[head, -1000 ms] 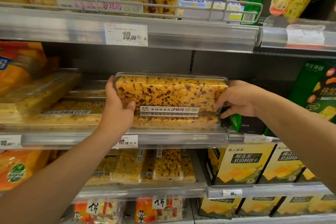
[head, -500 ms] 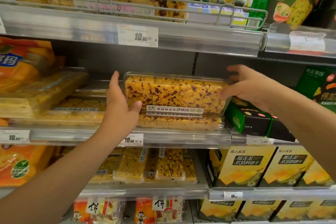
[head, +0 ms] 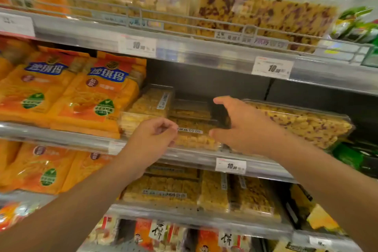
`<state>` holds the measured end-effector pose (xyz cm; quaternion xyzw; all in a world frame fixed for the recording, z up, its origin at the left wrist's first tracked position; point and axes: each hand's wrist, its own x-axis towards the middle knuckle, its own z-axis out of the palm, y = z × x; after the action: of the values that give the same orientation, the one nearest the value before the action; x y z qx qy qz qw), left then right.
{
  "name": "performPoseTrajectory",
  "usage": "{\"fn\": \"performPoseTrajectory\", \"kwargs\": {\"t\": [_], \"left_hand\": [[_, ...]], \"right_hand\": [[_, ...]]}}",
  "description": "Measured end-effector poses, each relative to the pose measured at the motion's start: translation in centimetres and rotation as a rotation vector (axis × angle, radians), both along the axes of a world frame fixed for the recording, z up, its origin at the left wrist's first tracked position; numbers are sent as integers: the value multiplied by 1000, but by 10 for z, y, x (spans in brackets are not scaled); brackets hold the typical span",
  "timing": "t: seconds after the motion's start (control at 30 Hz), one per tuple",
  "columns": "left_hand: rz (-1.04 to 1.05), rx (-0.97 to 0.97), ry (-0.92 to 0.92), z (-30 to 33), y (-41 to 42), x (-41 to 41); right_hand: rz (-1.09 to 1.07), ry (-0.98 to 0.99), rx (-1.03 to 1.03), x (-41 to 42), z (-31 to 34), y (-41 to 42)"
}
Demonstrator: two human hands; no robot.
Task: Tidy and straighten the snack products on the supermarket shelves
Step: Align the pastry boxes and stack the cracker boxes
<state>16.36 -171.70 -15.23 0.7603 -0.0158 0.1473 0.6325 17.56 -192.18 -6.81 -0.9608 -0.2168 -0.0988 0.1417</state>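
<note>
While both hands close on the front clear box (head: pixel 194 137), its stack could slide.
Left hand (head: pixel 151 141) curls at that box's left end, grip unclear; right hand (head: pixel 243 127) spreads wide beside it, holding nothing.

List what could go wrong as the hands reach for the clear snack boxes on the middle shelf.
1. The tilted box leans on the stack behind the left hand; a nudge may topple it.
2. The right hand reaches close beside the cranberry box and might knock it askew.
3. The front box sits at the shelf lip and could slide off.
</note>
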Motion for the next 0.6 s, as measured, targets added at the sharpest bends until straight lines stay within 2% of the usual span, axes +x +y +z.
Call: {"fn": "performPoseTrajectory", "kwargs": {"t": [0.13, 0.27, 0.43, 0.6], "left_hand": [[12, -107, 204, -9, 59, -6], [-33, -312, 445, -11, 90, -3], [-79, -482, 457, -8, 92, 6], [-98, -526, 410, -2, 87, 15]], "right_hand": [[103, 74, 25, 10, -18, 79], [158, 105, -41, 18, -33, 132], [101, 68, -119, 19, -46, 151], [106, 38, -94, 14, -57, 155]]}}
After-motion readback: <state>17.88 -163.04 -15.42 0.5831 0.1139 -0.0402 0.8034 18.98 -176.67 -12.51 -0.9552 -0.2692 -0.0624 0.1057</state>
